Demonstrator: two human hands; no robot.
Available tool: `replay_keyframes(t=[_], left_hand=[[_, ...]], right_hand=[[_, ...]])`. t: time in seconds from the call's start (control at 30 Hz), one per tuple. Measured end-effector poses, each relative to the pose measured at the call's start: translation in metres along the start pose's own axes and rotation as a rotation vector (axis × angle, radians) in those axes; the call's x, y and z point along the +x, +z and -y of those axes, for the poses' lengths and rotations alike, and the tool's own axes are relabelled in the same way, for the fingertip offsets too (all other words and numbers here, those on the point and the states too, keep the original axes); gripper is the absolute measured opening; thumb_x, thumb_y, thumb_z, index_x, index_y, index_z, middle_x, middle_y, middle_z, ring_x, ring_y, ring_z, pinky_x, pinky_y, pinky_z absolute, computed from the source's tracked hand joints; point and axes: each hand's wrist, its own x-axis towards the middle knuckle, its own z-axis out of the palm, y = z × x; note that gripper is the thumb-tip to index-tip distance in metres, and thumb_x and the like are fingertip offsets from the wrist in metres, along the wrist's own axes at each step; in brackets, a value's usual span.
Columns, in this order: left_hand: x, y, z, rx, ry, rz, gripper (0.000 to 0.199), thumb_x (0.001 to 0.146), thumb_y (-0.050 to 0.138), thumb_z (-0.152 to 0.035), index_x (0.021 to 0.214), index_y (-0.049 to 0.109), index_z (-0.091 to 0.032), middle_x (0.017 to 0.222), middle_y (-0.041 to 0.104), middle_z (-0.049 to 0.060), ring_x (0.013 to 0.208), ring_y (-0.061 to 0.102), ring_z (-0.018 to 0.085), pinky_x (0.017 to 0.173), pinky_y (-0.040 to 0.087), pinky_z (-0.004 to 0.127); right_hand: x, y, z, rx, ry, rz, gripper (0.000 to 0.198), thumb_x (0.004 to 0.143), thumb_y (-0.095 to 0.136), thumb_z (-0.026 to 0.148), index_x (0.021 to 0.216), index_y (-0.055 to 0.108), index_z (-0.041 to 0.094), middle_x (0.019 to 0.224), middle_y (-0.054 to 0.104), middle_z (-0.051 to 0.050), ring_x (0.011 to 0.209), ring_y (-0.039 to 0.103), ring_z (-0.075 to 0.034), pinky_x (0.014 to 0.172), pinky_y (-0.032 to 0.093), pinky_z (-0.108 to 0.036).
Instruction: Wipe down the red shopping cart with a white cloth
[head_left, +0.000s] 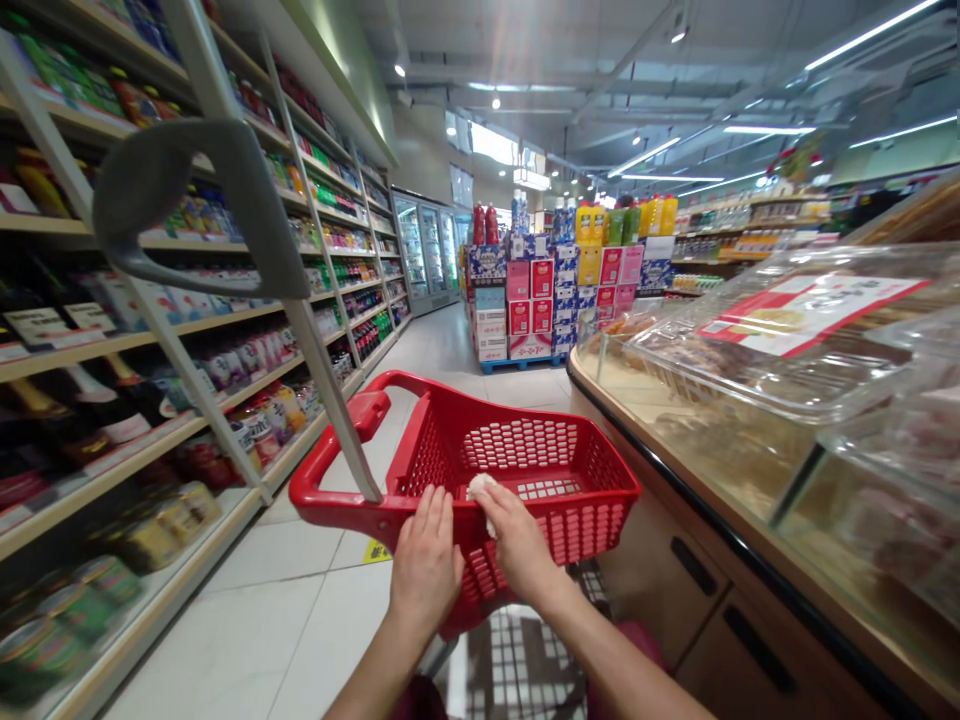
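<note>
A red plastic shopping basket cart point(525, 425) with perforated walls is before me; only its bare grid floor shows inside. My left hand point(426, 560) lies on the near rim, its fingers stretched out over the edge and holding nothing. Just to its right, my right hand point(516, 540) presses a crumpled white cloth or tissue point(480, 487) onto the same rim. Part of the cloth is hidden under the fingers. From the basket's left side rises a metal bar point(330, 395) with a grey loop handle point(277, 215).
Drink shelves point(247, 390) run along the left. At right, a wood-faced display counter point(675, 560) carries clear plastic food packs point(795, 310) close to the basket. Stacked boxes and bottles point(536, 300) stand on a blue pallet point(517, 363) ahead. Glass-door fridges point(429, 250) line the back.
</note>
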Motion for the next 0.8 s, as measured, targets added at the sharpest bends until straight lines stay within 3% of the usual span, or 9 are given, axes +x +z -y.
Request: replay_keyframes(t=[0.07,0.23,0.37,0.5,0.67,0.8], left_hand=[[-0.002,-0.001,0.003,-0.007,0.023,0.003,0.054,0.067,0.041,-0.012,0.121,0.045,-0.010,0.127,0.047,0.009,0.122,0.036,0.021,0.095,0.035,0.035],[-0.005,-0.002,0.004,-0.022,0.036,0.018,0.054,0.067,0.041,-0.010,0.122,0.042,-0.009,0.130,0.044,0.009,0.124,0.032,0.021,0.097,0.034,0.035],[-0.006,0.002,0.002,-0.024,0.030,-0.005,0.053,0.068,0.040,-0.010,0.120,0.043,-0.008,0.129,0.045,0.011,0.123,0.033,0.023,0.095,0.035,0.037],[-0.005,-0.008,0.020,-0.063,0.109,-0.087,0.047,0.071,0.040,-0.010,0.118,0.043,-0.013,0.124,0.049,0.010,0.119,0.038,0.021,0.096,0.035,0.036],[0.002,-0.034,0.050,-0.027,-0.153,-0.307,0.050,0.075,0.044,-0.018,0.124,0.033,-0.013,0.121,0.044,0.015,0.116,0.039,0.027,0.097,0.032,0.045],[0.006,-0.035,0.052,-0.002,-0.173,-0.205,0.051,0.073,0.048,-0.020,0.122,0.036,-0.011,0.128,0.032,0.018,0.116,0.039,0.030,0.094,0.036,0.043]], right_hand=[[0.001,-0.003,-0.005,-0.003,-0.001,0.011,0.066,0.066,0.033,-0.007,0.124,0.043,0.022,0.127,0.046,-0.004,0.120,0.038,-0.015,0.101,0.033,-0.036],[-0.001,-0.022,-0.028,-0.089,0.182,-0.006,0.058,0.069,0.032,-0.005,0.117,0.053,0.021,0.119,0.054,-0.006,0.113,0.046,-0.017,0.096,0.038,-0.037],[0.008,-0.012,0.003,-0.046,0.060,0.068,0.058,0.067,0.034,-0.005,0.118,0.051,0.016,0.123,0.051,-0.008,0.116,0.042,-0.017,0.099,0.034,-0.034],[0.013,-0.002,0.017,-0.003,-0.007,0.098,0.058,0.067,0.035,-0.004,0.120,0.049,0.017,0.125,0.049,-0.007,0.118,0.040,-0.016,0.100,0.033,-0.033],[0.012,-0.007,-0.006,0.000,0.076,0.114,0.057,0.068,0.033,-0.005,0.117,0.052,0.018,0.122,0.051,-0.006,0.115,0.044,-0.016,0.098,0.036,-0.034],[0.031,0.001,0.022,0.055,0.000,0.107,0.053,0.072,0.036,-0.002,0.117,0.051,0.020,0.122,0.052,-0.005,0.115,0.044,-0.015,0.097,0.036,-0.031]])
